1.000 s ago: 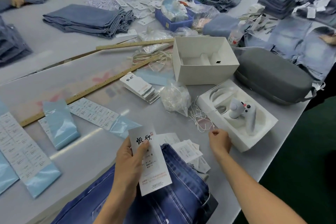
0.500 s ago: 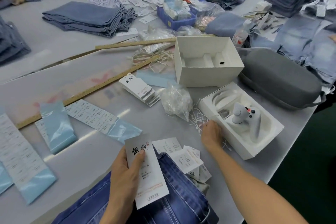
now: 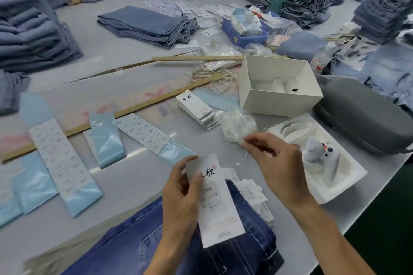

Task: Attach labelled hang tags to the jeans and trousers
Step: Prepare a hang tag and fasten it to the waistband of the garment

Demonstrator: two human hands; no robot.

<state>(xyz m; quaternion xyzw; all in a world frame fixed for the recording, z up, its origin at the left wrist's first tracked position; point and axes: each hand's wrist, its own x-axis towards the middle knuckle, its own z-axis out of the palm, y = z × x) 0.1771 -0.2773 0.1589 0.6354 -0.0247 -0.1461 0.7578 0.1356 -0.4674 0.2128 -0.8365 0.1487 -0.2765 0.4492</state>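
Dark blue jeans (image 3: 245, 245) lie at the table's near edge. My left hand (image 3: 181, 196) grips a white hang tag (image 3: 218, 205) with black characters, holding it upright above the jeans. My right hand (image 3: 277, 163) hovers just right of the tag's top, thumb and forefinger pinching a thin white string (image 3: 244, 156) that dangles from them. More loose tags (image 3: 257, 194) lie on the table beside the jeans.
A stack of hang tags (image 3: 199, 108), a clear bag of strings (image 3: 238, 126), sticker label sheets (image 3: 60, 158), wooden rulers (image 3: 143, 105), an open white box (image 3: 279, 87), a white tray with a controller (image 3: 321, 154) and a grey case (image 3: 362, 118) surround me. Folded jeans (image 3: 145, 25) pile farther back.
My right hand has lifted off the table near the white tray, bringing a string up toward the tag. The left hand has raised the tag slightly.
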